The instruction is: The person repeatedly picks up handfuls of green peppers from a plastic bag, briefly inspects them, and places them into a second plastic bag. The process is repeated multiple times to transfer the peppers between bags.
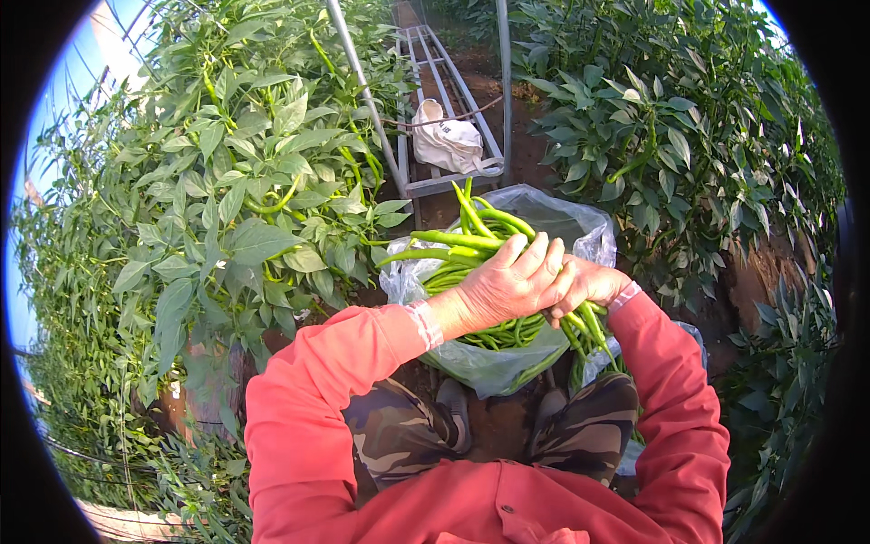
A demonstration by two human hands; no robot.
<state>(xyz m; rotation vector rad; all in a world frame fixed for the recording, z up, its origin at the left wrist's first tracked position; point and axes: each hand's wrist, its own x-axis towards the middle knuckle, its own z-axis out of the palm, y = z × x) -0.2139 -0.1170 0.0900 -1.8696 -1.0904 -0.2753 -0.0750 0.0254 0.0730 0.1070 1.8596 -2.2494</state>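
Observation:
My left hand [513, 280] and my right hand [593, 280] meet over an opened clear plastic bag [489, 372]. Both are closed around a bunch of long green peppers [452, 239], the left fingers overlapping the right. Pepper ends fan out beyond my left hand towards the upper left. More peppers [586, 325] stick out below my right hand. Many loose green peppers [506, 334] lie in the bag, partly hidden by my left forearm. The palms and the middle of the bunch cannot be seen.
Leafy pepper plants [265, 143] crowd the left, and more plants [652, 136] line the right. Ahead, a metal-framed cart [452, 185] carries a white cloth bag [445, 139]. Another plastic bag [693, 333] is beside my right knee, partly hidden by my right arm.

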